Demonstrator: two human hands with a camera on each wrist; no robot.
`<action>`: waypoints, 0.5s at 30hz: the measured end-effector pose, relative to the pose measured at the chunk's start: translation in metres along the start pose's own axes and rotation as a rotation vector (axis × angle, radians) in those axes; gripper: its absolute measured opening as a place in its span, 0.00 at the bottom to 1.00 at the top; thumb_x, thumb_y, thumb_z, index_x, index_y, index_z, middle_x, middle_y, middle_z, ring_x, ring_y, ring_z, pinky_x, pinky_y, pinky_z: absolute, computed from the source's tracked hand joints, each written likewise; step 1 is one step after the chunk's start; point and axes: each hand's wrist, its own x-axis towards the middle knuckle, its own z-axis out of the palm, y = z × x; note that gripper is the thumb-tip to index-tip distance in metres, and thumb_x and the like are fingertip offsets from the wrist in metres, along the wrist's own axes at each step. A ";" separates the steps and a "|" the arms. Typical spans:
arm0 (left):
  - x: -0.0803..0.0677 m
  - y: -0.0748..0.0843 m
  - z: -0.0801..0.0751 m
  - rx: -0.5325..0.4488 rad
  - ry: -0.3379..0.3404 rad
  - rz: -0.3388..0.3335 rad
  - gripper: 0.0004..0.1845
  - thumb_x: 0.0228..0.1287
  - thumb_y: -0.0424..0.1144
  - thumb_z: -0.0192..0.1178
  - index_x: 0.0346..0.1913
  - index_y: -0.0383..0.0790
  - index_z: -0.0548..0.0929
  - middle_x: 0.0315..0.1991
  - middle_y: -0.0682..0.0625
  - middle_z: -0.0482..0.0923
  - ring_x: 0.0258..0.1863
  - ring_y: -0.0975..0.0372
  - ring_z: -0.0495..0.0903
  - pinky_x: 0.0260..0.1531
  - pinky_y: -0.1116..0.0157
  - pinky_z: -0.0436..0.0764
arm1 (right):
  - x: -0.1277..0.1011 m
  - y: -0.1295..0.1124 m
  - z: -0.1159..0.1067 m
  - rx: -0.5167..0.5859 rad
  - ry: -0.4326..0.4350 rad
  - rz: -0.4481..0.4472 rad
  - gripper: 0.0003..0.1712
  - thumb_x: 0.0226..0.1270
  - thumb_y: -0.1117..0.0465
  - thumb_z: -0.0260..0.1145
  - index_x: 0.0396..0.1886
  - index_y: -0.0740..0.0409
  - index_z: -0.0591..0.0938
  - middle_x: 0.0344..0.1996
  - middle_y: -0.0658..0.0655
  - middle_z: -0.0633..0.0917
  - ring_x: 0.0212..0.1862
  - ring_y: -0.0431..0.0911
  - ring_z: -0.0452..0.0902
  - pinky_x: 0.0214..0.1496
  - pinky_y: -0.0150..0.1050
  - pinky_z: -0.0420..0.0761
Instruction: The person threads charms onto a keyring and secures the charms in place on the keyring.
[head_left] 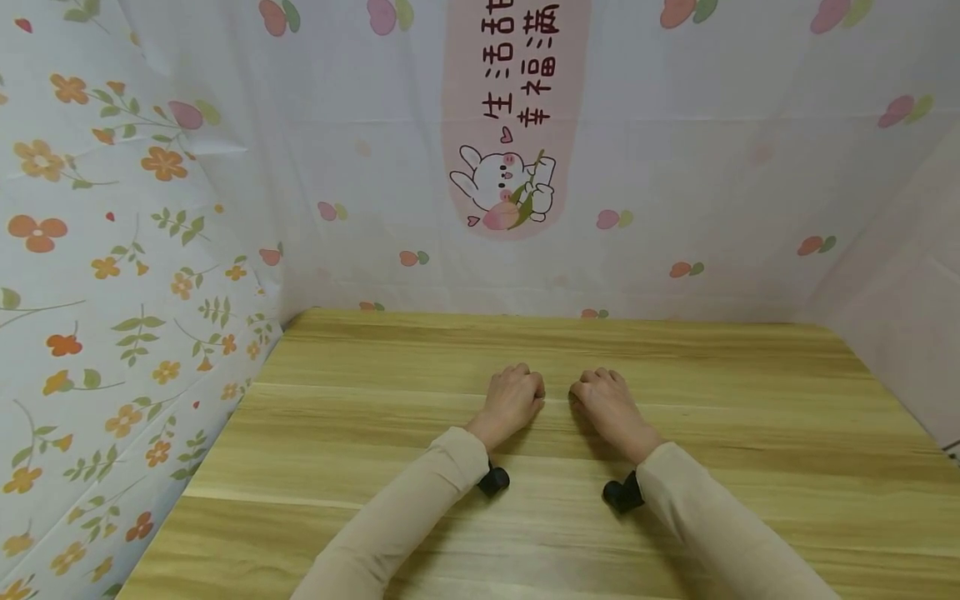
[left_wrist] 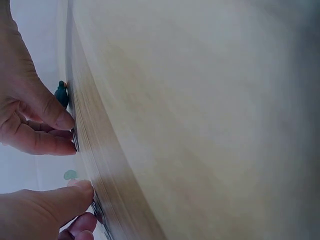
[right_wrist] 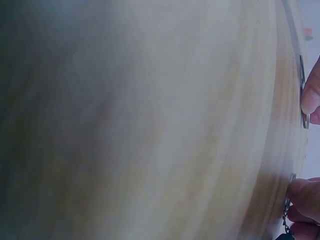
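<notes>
Both hands rest knuckles-up on the wooden table [head_left: 360, 433], close together, fingers curled under. My left hand [head_left: 522, 390] has its thumb tip and a finger at a thin metal ring [left_wrist: 98, 210] lying on the wood. In the left wrist view my right hand [head_left: 595, 392] pinches a second thin metal piece [left_wrist: 75, 140] between thumb and forefinger. A short chain [right_wrist: 285, 220] runs from it to a small teal figure [left_wrist: 61, 94] beside that hand. The head view hides these small parts under the fingers.
Flower-printed cloth walls [head_left: 135, 250] close off the table on the left, back and right. The back cloth carries a pink panel with a cartoon rabbit [head_left: 506, 187]. Bare wood lies all around the hands. A black camera mount [head_left: 493, 480] sits under each wrist.
</notes>
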 end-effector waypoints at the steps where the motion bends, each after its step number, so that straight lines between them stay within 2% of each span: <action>1: 0.001 0.000 0.000 0.003 -0.002 -0.002 0.04 0.59 0.42 0.65 0.34 0.48 0.82 0.34 0.55 0.77 0.34 0.62 0.74 0.38 0.63 0.73 | 0.001 0.000 0.000 -0.018 -0.005 -0.007 0.07 0.49 0.69 0.73 0.24 0.56 0.82 0.26 0.53 0.79 0.32 0.51 0.73 0.42 0.49 0.75; 9: 0.003 0.001 0.000 0.008 0.021 -0.017 0.02 0.59 0.41 0.65 0.31 0.49 0.83 0.32 0.56 0.75 0.32 0.63 0.74 0.34 0.66 0.71 | 0.003 0.000 0.000 -0.161 -0.049 -0.083 0.08 0.47 0.75 0.71 0.27 0.62 0.83 0.27 0.57 0.79 0.30 0.50 0.71 0.38 0.44 0.74; 15: 0.001 0.001 0.001 -0.009 0.034 -0.022 0.02 0.60 0.41 0.64 0.31 0.49 0.84 0.31 0.56 0.76 0.31 0.63 0.75 0.33 0.65 0.74 | 0.001 0.001 0.002 -0.165 -0.049 -0.100 0.09 0.46 0.76 0.71 0.26 0.63 0.82 0.26 0.57 0.78 0.29 0.50 0.72 0.38 0.44 0.75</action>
